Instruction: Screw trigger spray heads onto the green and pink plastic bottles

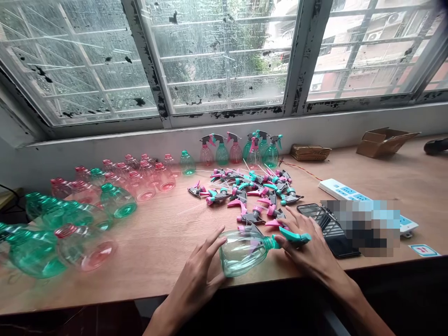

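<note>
A clear green spray bottle [241,254] lies on its side near the table's front edge, its teal and grey spray head [296,236] pointing right. My left hand [200,268] is curled around the bottle's base, thumb low and fingers above. At the neck end, my right hand [310,245] grips the spray head, with its thumb by the collar and the other fingers reaching behind. Part of the head is hidden by that hand. Just beyond the bottle lies a pile of loose pink, teal and grey spray heads [252,191] with thin tubes.
Headless green bottles [117,200] and pink bottles [84,247] crowd the left side. Several bottles with heads [235,150] stand along the back wall. To the right are a phone [338,240], a white power strip [346,190], a flat cardboard box [311,152] and an open carton [381,141].
</note>
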`<state>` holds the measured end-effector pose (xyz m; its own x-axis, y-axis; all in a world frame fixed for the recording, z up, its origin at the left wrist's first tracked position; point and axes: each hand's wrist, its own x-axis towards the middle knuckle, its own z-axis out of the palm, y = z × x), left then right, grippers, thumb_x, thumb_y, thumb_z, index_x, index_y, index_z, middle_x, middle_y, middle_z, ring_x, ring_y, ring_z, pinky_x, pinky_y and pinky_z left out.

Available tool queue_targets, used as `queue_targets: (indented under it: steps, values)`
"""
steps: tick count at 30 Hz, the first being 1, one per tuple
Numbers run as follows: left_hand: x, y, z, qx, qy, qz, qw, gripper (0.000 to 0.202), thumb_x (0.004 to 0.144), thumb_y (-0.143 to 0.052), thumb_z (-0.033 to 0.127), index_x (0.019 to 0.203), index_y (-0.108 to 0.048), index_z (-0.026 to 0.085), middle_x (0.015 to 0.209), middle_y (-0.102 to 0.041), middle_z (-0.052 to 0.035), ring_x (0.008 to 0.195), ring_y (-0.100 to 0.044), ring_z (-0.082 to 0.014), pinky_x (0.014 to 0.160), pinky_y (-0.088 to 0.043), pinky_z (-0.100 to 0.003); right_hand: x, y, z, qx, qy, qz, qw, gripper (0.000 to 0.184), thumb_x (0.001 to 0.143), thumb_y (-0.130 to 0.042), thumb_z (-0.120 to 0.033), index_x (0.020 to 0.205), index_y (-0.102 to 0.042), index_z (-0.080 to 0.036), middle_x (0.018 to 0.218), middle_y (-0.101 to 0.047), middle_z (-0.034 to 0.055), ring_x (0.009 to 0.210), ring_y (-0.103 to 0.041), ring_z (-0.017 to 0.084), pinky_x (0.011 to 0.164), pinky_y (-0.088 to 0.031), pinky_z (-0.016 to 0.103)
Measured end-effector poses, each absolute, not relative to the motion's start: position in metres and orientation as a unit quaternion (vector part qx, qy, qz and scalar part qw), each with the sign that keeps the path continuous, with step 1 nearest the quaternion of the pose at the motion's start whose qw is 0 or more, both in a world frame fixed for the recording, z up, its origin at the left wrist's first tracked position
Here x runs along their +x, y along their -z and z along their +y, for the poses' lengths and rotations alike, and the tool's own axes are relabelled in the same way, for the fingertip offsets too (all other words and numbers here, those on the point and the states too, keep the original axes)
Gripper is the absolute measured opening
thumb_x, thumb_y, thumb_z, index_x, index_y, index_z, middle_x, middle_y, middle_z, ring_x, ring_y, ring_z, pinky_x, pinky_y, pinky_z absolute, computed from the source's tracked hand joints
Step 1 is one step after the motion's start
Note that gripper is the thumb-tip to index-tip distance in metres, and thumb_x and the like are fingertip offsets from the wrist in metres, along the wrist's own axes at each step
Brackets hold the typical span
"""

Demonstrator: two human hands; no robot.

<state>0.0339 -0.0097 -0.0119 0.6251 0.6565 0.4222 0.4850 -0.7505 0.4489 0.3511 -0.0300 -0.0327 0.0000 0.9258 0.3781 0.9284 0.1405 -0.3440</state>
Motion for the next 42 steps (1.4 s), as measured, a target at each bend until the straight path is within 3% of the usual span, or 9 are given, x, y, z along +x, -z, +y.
queue_targets:
  steps: [5,8,14,19,27,35,39,42]
  values:
    - [0.033,0.013,-0.011,0.885,-0.282,0.335,0.159,0.086,0.083,-0.071,-0.002,0.15,-0.028,0.03,0.163,-0.036,-0.0139,0.145,-0.042,-0.0303,0.114,-0.044,-0.049,0.348,0.032,-0.036,-0.68,-0.02,-0.683,0.267,0.046,0.097,-0.043,-0.062,0.128,-0.059,-0.032,0.158,-0.038,0.0128,0.142,-0.038,0.039,0.104,-0.041,0.066]
    - [0.032,0.014,-0.011,0.884,-0.283,0.334,0.161,0.086,0.083,-0.071,-0.001,0.15,-0.027,0.031,0.162,-0.036,-0.0133,0.145,-0.042,-0.0302,0.113,-0.043,-0.05,0.348,0.034,-0.037,-0.682,-0.005,-0.682,0.263,0.048,0.095,-0.045,-0.063,0.126,-0.061,-0.03,0.157,-0.041,0.0137,0.142,-0.039,0.039,0.107,-0.038,0.066]
    - [0.032,0.016,-0.01,0.886,-0.282,0.33,0.165,0.088,0.084,-0.071,-0.001,0.152,-0.025,0.032,0.163,-0.035,-0.0137,0.146,-0.04,-0.0301,0.114,-0.042,-0.051,0.351,0.039,-0.031,-0.689,0.007,-0.679,0.254,0.053,0.096,-0.04,-0.064,0.124,-0.064,-0.026,0.158,-0.038,0.0172,0.148,-0.029,0.039,0.114,-0.017,0.078]
    - [0.032,0.017,-0.009,0.891,-0.293,0.31,0.153,0.085,0.085,-0.069,0.0,0.152,-0.026,0.031,0.162,-0.035,-0.0149,0.145,-0.041,-0.029,0.113,-0.043,-0.048,0.353,0.047,-0.028,-0.71,0.029,-0.661,0.239,0.054,0.099,-0.037,-0.058,0.136,-0.056,-0.024,0.16,-0.037,0.0174,0.144,-0.037,0.037,0.114,-0.028,0.069]
    - [0.032,0.016,-0.01,0.894,-0.29,0.313,0.134,0.08,0.085,-0.071,0.003,0.149,-0.031,0.028,0.16,-0.04,-0.0165,0.143,-0.046,-0.03,0.111,-0.046,-0.047,0.35,0.05,-0.03,-0.728,0.077,-0.644,0.222,0.045,0.1,-0.04,-0.052,0.129,-0.062,-0.025,0.156,-0.042,0.0175,0.138,-0.044,0.038,0.106,-0.037,0.066]
    - [0.032,0.016,-0.009,0.894,-0.293,0.313,0.134,0.08,0.085,-0.071,0.004,0.15,-0.031,0.028,0.16,-0.039,-0.0169,0.143,-0.046,-0.0304,0.111,-0.046,-0.048,0.345,0.052,-0.028,-0.688,0.092,-0.677,0.245,0.044,0.102,-0.038,-0.048,0.124,-0.066,-0.022,0.159,-0.038,0.0181,0.143,-0.036,0.04,0.109,-0.03,0.069]
    - [0.033,0.013,-0.011,0.89,-0.295,0.32,0.137,0.075,0.087,-0.069,0.004,0.148,-0.033,0.029,0.16,-0.041,-0.0158,0.142,-0.047,-0.0302,0.11,-0.047,-0.047,0.337,0.046,-0.029,-0.671,0.051,-0.691,0.263,0.051,0.101,-0.039,-0.054,0.13,-0.061,-0.018,0.158,-0.038,0.0204,0.143,-0.036,0.042,0.112,-0.028,0.069]
    - [0.033,0.012,-0.012,0.888,-0.297,0.322,0.142,0.074,0.087,-0.068,0.004,0.148,-0.033,0.029,0.16,-0.04,-0.015,0.142,-0.047,-0.0299,0.111,-0.047,-0.047,0.332,0.041,-0.03,-0.657,-0.017,-0.691,0.299,0.048,0.102,-0.038,-0.054,0.134,-0.057,-0.023,0.16,-0.037,0.0168,0.143,-0.036,0.041,0.111,-0.03,0.07]
